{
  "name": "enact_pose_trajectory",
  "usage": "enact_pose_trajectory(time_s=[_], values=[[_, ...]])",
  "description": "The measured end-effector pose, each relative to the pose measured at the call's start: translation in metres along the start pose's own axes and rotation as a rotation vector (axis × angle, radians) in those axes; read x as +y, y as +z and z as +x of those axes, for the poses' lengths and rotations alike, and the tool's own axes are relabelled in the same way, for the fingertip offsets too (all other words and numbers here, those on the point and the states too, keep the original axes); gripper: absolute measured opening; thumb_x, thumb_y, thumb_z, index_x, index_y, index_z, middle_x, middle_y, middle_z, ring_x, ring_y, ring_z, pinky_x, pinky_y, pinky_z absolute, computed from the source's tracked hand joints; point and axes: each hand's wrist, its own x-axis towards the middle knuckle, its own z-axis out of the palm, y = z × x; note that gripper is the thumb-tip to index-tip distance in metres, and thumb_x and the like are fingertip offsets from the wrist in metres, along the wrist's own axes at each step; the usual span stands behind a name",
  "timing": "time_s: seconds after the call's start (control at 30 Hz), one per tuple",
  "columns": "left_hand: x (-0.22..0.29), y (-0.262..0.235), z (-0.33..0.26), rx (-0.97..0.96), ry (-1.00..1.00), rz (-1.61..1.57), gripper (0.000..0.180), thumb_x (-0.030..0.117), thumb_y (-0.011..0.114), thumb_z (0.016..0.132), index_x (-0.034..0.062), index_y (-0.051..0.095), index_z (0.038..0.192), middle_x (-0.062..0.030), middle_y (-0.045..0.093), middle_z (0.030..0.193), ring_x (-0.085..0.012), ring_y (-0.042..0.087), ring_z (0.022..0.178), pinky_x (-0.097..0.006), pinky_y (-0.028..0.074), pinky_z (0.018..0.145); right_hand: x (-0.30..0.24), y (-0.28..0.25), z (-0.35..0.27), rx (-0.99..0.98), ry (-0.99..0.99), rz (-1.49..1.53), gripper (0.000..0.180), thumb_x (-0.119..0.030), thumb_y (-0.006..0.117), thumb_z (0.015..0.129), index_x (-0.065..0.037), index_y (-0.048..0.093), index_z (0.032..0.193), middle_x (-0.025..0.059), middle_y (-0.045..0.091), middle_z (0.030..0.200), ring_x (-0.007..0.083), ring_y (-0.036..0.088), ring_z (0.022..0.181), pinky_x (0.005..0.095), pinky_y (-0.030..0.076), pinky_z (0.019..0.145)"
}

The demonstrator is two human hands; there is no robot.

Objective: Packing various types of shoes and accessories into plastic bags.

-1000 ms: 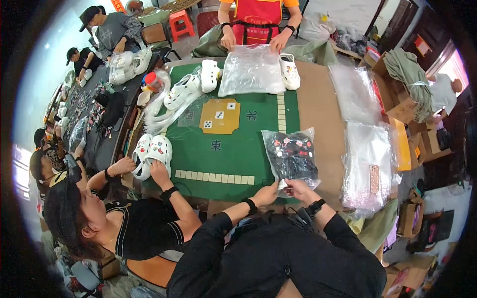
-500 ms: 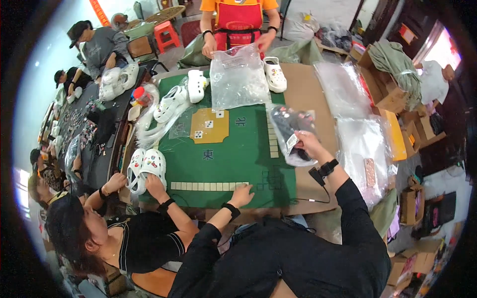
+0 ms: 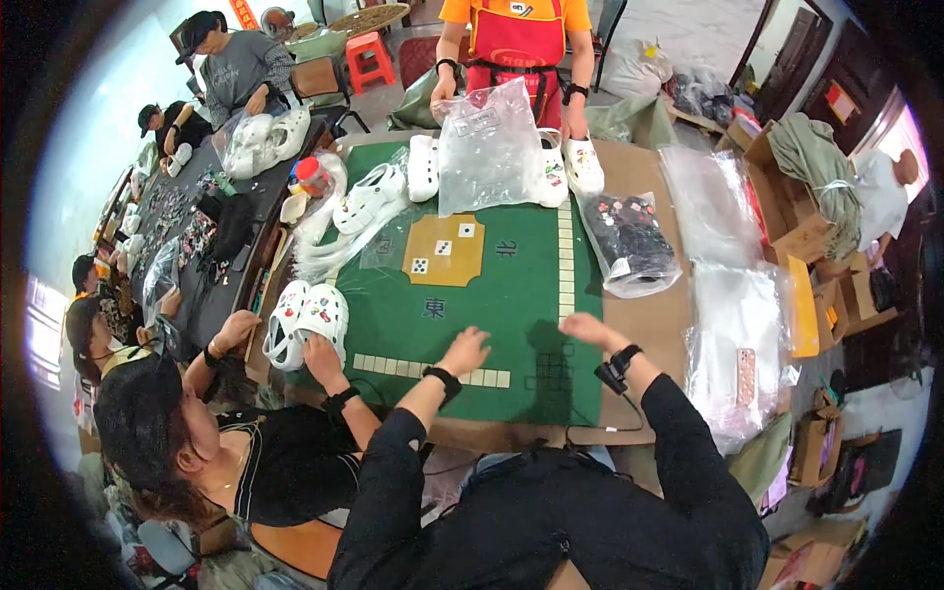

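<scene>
Over the green mat (image 3: 511, 393), my left hand (image 3: 465, 351) hovers with its fingers stretched out and nothing in it. To its right, my right hand (image 3: 587, 329) has its fingers drawn together, and no object shows in it. A clear plastic bag (image 3: 629, 280) with black charm-covered clogs (image 3: 624, 221) inside lies on the brown board, beyond my right hand. On the left, a co-worker's hand rests at a pair of white clogs (image 3: 320, 313) with colourful charms. Across the table, another person holds a clear bag (image 3: 489, 157) upright; their other hand touches a white clog (image 3: 584, 165).
White clogs (image 3: 369, 197) and plastic wrap lie at the far left. Flat clear bags (image 3: 713, 206) are stacked on the right, with a patterned phone (image 3: 746, 377) on top. A cable (image 3: 629, 413) runs near my right wrist. Cardboard boxes (image 3: 787, 197) stand beyond.
My right hand has let go of the bag of black clogs, now lying on the board, and moved toward the mat. My left hand has lifted away from the tile row.
</scene>
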Motion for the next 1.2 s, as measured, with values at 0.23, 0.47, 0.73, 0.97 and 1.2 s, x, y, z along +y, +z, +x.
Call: enact_pose_trajectory(time_s=[0.23, 0.47, 0.73, 0.97, 1.2], values=[[-0.08, -0.082, 0.063, 0.316, -0.143, 0.061, 0.04, 0.013, 0.061, 0.073, 0.0025, 0.051, 0.111, -0.0231, 0.049, 0.113, -0.0397, 0.046, 0.105, -0.045, 0.04, 0.089, -0.02, 0.061, -0.045, -0.054, 0.277, -0.315, 0.058, -0.028, 0.059, 0.078, -0.009, 0.037, 0.128, 0.021, 0.035, 0.132, 0.0373, 0.038, 0.118, 0.0441, 0.034, 0.097], [-0.156, -0.165, 0.129, 0.436, -0.33, 0.271, 0.051, 0.017, 0.059, 0.072, 0.0025, 0.045, 0.119, -0.0222, 0.045, 0.118, -0.0382, 0.049, 0.101, -0.045, 0.042, 0.084, -0.013, 0.075, -0.07, -0.142, 0.265, -0.445, 0.072, -0.031, 0.06, 0.078, -0.013, 0.024, 0.137, 0.0182, 0.01, 0.144, 0.0362, 0.02, 0.13, 0.0528, 0.034, 0.095], [-0.175, -0.238, 0.196, 0.508, -0.577, 0.819, 0.047, 0.012, 0.049, 0.077, 0.01, 0.045, 0.124, -0.0144, 0.043, 0.126, -0.0345, 0.045, 0.111, -0.045, 0.04, 0.088, -0.007, 0.069, -0.073, -0.233, 0.258, -0.51, 0.08, -0.042, 0.057, 0.077, -0.015, 0.015, 0.14, 0.0172, 0.0, 0.145, 0.0338, 0.013, 0.133, 0.0416, 0.037, 0.096], [-0.178, -0.258, 0.228, 0.364, -0.832, 0.812, 0.044, 0.016, 0.041, 0.086, 0.0248, 0.041, 0.129, -0.0148, 0.036, 0.133, -0.0373, 0.031, 0.123, -0.047, 0.03, 0.098, -0.013, 0.064, -0.077, -0.205, 0.216, -0.444, 0.083, -0.04, 0.061, 0.075, -0.015, 0.015, 0.14, 0.0201, 0.0, 0.145, 0.0364, 0.012, 0.132, 0.0454, 0.037, 0.095], [-0.235, -0.248, 0.232, 0.44, -0.703, 1.08, 0.029, 0.02, 0.039, 0.086, 0.0134, 0.059, 0.106, -0.0135, 0.044, 0.127, -0.0303, 0.03, 0.125, -0.045, 0.022, 0.101, -0.021, 0.065, -0.077, -0.213, 0.231, -0.475, 0.085, -0.039, 0.061, 0.075, -0.015, 0.012, 0.14, 0.0196, -0.001, 0.145, 0.0353, 0.011, 0.133, 0.0458, 0.039, 0.094]])
